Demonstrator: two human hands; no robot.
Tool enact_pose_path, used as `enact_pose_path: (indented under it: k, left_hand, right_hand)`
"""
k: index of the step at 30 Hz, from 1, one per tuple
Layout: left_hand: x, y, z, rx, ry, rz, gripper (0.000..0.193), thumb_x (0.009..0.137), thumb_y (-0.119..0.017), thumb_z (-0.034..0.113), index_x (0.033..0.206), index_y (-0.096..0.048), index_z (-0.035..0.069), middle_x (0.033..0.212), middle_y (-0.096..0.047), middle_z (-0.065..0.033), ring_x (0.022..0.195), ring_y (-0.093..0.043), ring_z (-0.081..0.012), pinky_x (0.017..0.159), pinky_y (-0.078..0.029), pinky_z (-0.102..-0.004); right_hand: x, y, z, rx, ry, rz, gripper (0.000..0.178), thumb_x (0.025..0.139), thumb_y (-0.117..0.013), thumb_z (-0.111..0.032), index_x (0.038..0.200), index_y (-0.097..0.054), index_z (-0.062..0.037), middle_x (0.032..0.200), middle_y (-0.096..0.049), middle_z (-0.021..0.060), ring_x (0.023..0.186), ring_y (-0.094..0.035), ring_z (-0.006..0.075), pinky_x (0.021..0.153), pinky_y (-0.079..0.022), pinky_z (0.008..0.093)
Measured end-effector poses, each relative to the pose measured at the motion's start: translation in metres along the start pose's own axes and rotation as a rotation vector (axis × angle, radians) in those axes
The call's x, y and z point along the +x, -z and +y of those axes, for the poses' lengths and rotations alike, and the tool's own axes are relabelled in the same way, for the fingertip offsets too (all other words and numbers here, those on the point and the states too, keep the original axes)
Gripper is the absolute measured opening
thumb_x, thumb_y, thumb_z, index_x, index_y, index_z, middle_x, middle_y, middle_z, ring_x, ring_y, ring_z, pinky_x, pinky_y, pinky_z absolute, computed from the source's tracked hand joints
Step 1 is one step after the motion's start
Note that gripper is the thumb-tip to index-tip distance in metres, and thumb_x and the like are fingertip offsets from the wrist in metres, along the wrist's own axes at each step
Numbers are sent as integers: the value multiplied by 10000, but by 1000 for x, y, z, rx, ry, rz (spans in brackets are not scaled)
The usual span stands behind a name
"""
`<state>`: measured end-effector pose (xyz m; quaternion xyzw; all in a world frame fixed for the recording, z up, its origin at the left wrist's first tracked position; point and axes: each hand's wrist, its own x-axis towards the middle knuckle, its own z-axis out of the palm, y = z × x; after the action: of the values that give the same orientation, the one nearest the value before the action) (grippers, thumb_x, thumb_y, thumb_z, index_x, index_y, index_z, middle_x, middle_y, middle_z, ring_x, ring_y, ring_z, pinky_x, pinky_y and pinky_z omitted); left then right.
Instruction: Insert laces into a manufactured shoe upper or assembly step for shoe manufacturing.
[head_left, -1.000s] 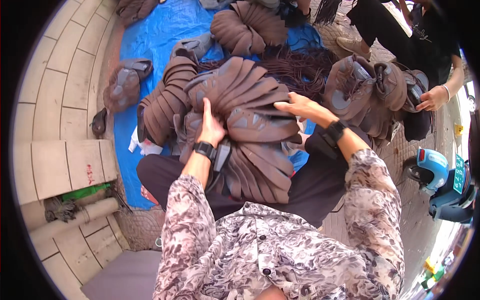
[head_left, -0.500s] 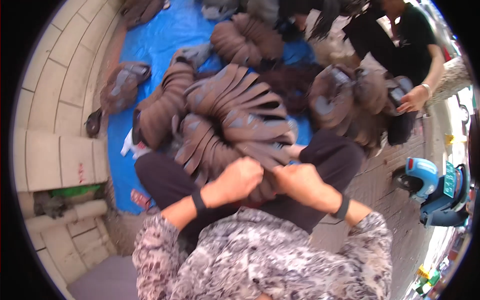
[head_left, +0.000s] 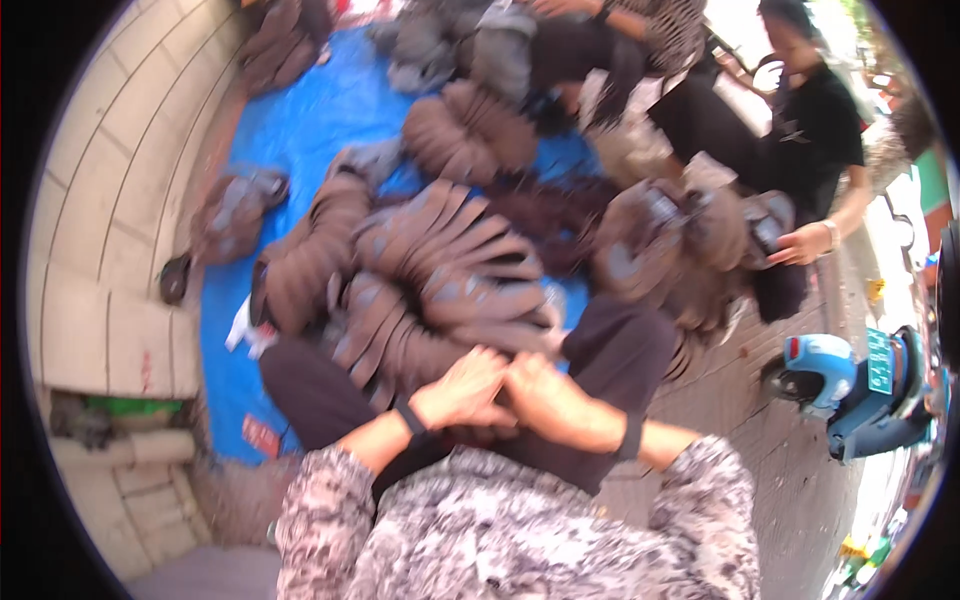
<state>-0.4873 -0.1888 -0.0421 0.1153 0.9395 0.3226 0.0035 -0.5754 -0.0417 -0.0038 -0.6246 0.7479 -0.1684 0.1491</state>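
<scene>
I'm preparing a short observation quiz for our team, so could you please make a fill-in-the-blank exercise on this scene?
1. The left hand and the right hand each have a dark band around the ____.
2. Near the hands lies a fanned bundle, mainly coloured ____.
3. The sheet beneath the fanned bundle is coloured ____.
4. The scooter stands toward the picture's ____ edge.

Missing words: wrist; brown; blue; right.
</scene>
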Motion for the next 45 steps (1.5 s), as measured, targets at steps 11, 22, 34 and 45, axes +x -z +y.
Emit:
enact_pose_path:
  k: [11,22,34,45]
  left_hand:
    - [-93,50,20,255,-145,-341,217,549,-656,169,726,-547,104,706,-537,-15,809,-518,-158,817,-331,-323]
    - [-38,22,5,185,451,-539,310,787,-549,268,844,-595,-34,752,-635,-196,733,-629,-344,660,-496,-425]
    - [-57,5,-11,216,485,-549,301,649,-663,311,760,-644,32,745,-634,-166,717,-619,-332,651,-489,-417]
    - [-54,-19,-60,-433,921,512,462,758,-440,-17,1213,-365,-36,991,-587,-198,833,-624,-247,767,-475,-335]
  right_hand:
    - [48,-1,99,67,-146,-164,590,679,-701,-175,1146,-402,25,1067,-470,236,977,-507,405,821,-435,426]
    - [69,-69,47,347,82,-182,278,774,-517,-90,1036,-489,-4,884,-578,256,837,-572,395,678,-455,466]
    - [104,-108,75,931,-467,-156,466,723,-698,-334,1067,-596,-36,1053,-615,117,987,-567,227,839,-425,315]
    - [110,-112,61,898,-394,-174,589,740,-675,-441,1161,-540,-52,1144,-562,95,1020,-519,195,879,-394,292]
